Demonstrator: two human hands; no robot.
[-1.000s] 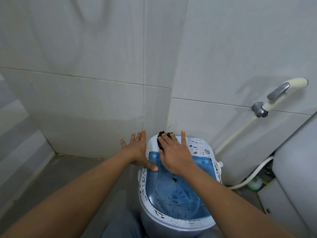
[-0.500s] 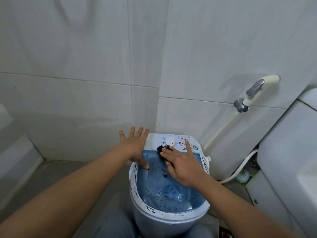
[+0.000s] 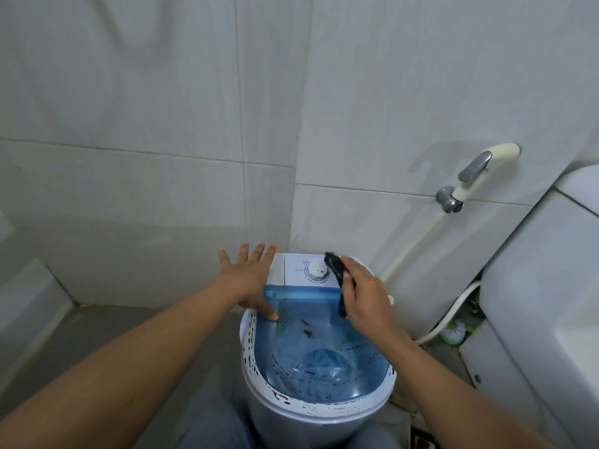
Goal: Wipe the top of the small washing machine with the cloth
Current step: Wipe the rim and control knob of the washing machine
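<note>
The right hand [image 3: 368,298] has come off the lid [image 3: 321,348] since a moment ago. Half a second back it lay flat, pressing the cloth [image 3: 337,273] against the lid's far edge; now it is lifted and curled, pinching the dark cloth between thumb and fingers at the right end of the white control panel [image 3: 295,270], just right of the dial [image 3: 317,271]. One end of the cloth pokes up past the fingers, the other hangs down beside the palm.

The left hand [image 3: 248,280] has hardly shifted: fingers spread wide at the washer's [image 3: 285,422] far-left corner, thumb tip down on the blue lid.

Counting up: two hands, one cloth, one washer with one dial, one see-through blue lid with a few dark specks near its middle. To the right, one sprayer [image 3: 479,171] on the tiled wall with its hose running down, and one white toilet [image 3: 544,286] at the edge.
</note>
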